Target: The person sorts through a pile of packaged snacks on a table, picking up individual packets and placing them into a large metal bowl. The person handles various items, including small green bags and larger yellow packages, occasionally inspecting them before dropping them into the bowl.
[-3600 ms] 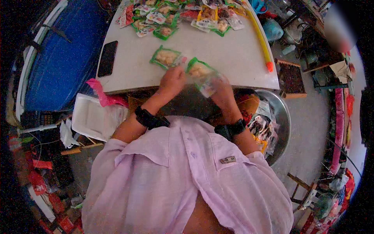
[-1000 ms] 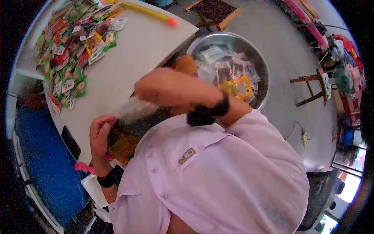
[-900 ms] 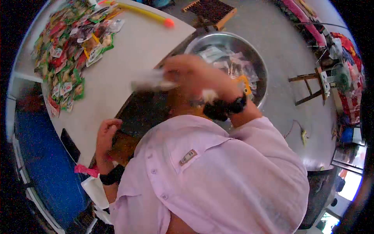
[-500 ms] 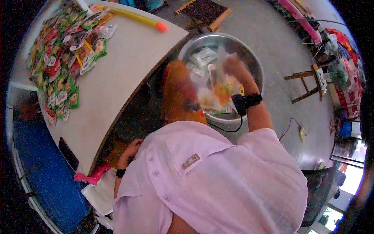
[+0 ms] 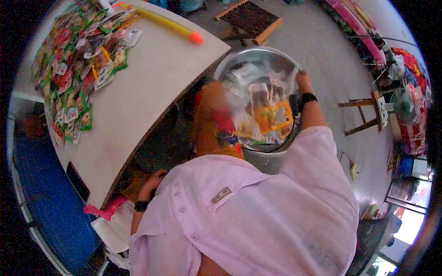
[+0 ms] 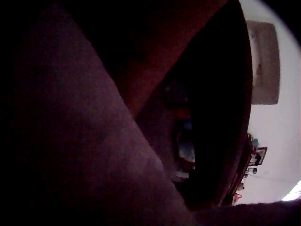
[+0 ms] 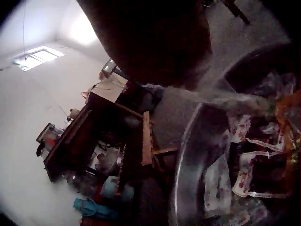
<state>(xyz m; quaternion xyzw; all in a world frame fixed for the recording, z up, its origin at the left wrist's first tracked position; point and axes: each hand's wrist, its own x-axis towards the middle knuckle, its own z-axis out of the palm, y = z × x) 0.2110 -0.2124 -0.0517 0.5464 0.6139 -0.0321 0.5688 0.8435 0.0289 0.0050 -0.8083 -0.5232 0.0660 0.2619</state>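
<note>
My right hand (image 5: 305,82) is at the right rim of a metal basin (image 5: 287,53), its fingers pinching a thin, clear packet (image 5: 293,79). In the right wrist view, the dark hand (image 7: 162,47) has the blurred packet (image 7: 225,98) stretching across the basin rim (image 7: 181,169). Clear packets (image 5: 258,93) and yellow-edged packets (image 5: 276,116) lie inside the basin. Partly covered by the shirt, my left hand (image 5: 154,181) rests low by the lap below the table edge, fingers loosely bent, with nothing visible in it. The left wrist view is mostly dark cloth and skin.
Many colourful food packets (image 5: 69,78) are heaped on the left of the white table (image 5: 138,78), with a yellow tube (image 5: 161,19) behind and a black phone (image 5: 78,181) at the near-left edge. Beyond the basin stand a wooden stool (image 5: 363,112) and a slatted rack (image 5: 248,20).
From over the table edge, my right hand has moved to the basin and across to its right rim. My left hand has dropped from the table edge to the lap.
</note>
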